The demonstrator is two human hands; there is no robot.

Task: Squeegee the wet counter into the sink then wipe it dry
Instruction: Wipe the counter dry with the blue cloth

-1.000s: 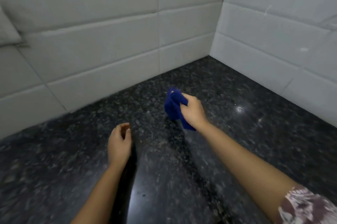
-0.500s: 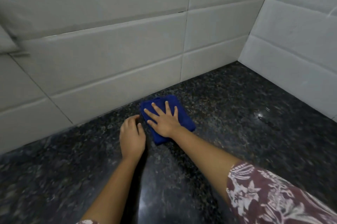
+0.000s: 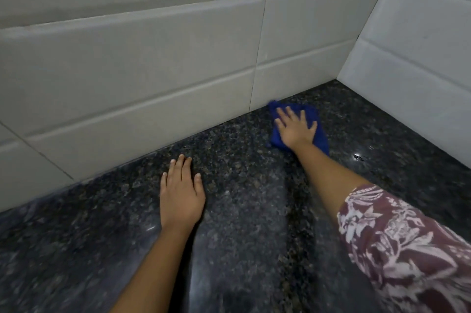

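A blue cloth (image 3: 316,139) lies flat on the dark speckled granite counter (image 3: 242,249), close to the back wall. My right hand (image 3: 295,126) presses down on the cloth with its fingers spread, covering most of it. My left hand (image 3: 181,193) rests palm-down on the bare counter to the left, fingers together, holding nothing. A wet-looking glint (image 3: 358,156) shows on the counter right of the cloth. No sink or squeegee is in view.
White tiled walls stand behind the counter (image 3: 153,70) and to the right (image 3: 420,63), meeting in a corner at the far right. The counter runs left and toward me. A floral sleeve (image 3: 397,236) covers my right upper arm.
My right hand laid the bunched cloth flat on the counter, then slid it right along the back wall. My left hand uncurled and now lies flat, apart from the cloth.
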